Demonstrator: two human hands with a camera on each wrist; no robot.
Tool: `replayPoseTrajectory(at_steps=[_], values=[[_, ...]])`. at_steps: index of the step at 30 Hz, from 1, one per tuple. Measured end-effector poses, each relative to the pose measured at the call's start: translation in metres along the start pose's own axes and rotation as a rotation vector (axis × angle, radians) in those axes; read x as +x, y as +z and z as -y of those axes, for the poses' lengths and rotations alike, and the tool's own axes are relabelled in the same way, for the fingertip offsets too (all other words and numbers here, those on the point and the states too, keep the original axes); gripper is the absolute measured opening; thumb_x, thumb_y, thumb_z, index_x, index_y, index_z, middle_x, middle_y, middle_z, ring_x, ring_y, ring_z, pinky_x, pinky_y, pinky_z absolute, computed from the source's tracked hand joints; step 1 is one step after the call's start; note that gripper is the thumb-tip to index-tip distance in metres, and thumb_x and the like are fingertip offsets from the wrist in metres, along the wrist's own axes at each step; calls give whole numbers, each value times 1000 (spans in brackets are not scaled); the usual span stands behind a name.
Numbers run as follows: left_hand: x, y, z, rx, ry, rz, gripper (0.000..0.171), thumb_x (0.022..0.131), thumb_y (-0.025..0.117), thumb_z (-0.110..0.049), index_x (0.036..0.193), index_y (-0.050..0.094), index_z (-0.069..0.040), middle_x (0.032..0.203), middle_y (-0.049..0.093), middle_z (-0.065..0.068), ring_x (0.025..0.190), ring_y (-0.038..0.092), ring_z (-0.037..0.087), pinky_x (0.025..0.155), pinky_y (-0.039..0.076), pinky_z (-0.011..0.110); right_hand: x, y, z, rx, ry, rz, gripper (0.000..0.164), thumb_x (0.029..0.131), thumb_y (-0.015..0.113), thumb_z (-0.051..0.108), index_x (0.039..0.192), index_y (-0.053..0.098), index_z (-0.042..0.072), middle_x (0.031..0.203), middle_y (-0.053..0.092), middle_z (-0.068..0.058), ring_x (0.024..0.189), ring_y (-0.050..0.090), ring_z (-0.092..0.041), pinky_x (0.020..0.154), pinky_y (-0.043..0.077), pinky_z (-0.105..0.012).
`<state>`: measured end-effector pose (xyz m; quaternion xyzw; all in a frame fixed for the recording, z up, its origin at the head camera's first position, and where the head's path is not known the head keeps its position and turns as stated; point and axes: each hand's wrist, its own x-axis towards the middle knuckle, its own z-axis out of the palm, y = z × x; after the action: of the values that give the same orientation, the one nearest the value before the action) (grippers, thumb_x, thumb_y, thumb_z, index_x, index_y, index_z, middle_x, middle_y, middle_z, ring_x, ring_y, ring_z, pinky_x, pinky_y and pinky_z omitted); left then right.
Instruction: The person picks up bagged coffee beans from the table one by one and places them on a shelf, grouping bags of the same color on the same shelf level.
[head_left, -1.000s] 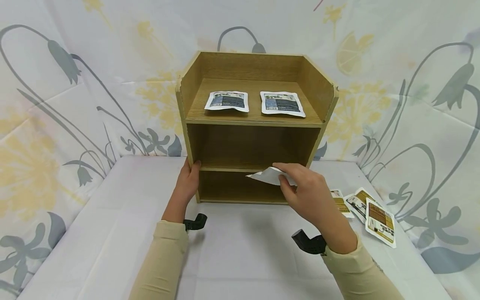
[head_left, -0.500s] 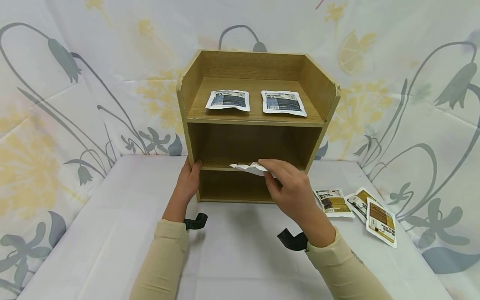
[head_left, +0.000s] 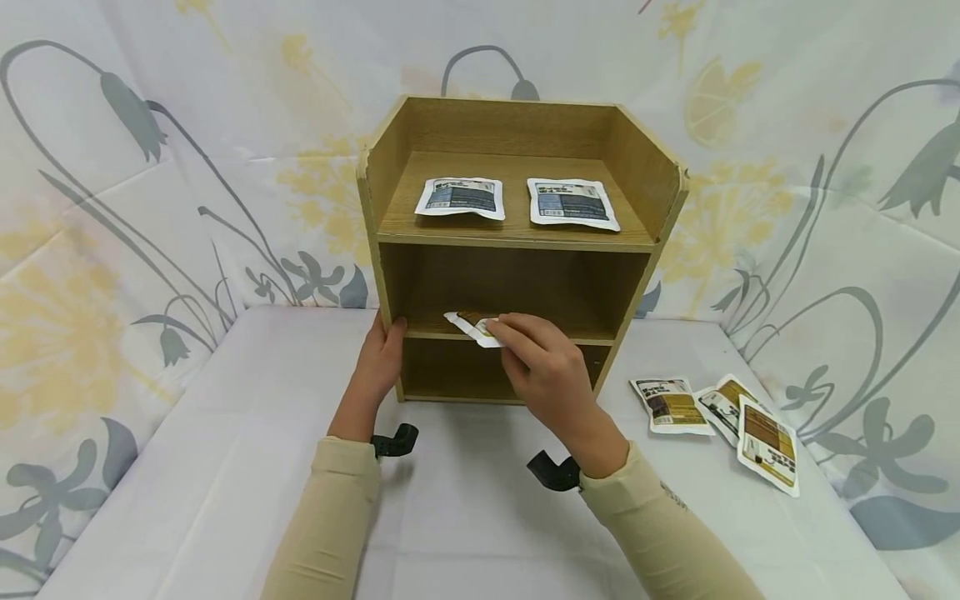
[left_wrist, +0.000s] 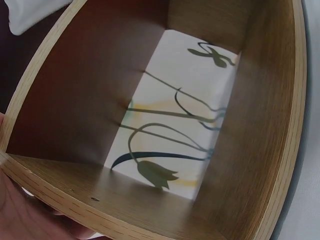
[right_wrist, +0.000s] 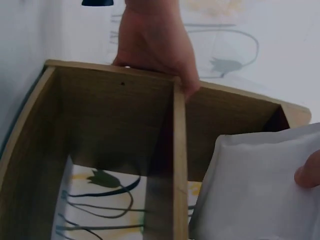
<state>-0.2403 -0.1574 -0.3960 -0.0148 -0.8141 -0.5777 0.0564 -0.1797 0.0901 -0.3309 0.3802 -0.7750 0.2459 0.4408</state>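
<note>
A small wooden shelf unit (head_left: pixel 517 137) stands on the white cloth. My left hand (head_left: pixel 377 362) grips its left side panel low down, thumb around the front edge; the left wrist view shows part of this hand (left_wrist: pixel 30 215) beside the bottom compartment. My right hand (head_left: pixel 551 375) pinches a flat white pouch with yellow-brown print (head_left: pixel 474 327) at the front of the middle compartment. In the right wrist view, the pouch's plain white side (right_wrist: pixel 255 185) faces the camera, under my thumb (right_wrist: pixel 309 175). Two blue-printed pouches, one left (head_left: pixel 461 197) and one right (head_left: pixel 573 202), lie on the top shelf.
On the cloth to the right lie a yellow-brown pouch (head_left: pixel 672 407), a second pouch (head_left: pixel 726 406) and a third pouch (head_left: pixel 768 446) overlapping it. Floral fabric (head_left: pixel 285 125) hangs behind the unit. Each wrist wears a black camera mount.
My right hand has moved left with the pouch, to the front of the middle compartment. The pouch has tilted, so its printed side shows. My left hand has kept its grip.
</note>
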Motion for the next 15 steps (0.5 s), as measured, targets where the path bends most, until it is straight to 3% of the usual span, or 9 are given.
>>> replayPoseTrajectory(at_steps=[15], values=[[1, -2, 2, -19, 12, 2, 59, 103, 29, -42, 155, 17, -19, 154, 33, 17, 139, 36, 34, 115, 28, 54, -4, 36, -3, -115, -77, -35, 32, 78, 73, -4, 107, 75, 12, 102, 72, -11, 94, 69, -26, 83, 56, -38]])
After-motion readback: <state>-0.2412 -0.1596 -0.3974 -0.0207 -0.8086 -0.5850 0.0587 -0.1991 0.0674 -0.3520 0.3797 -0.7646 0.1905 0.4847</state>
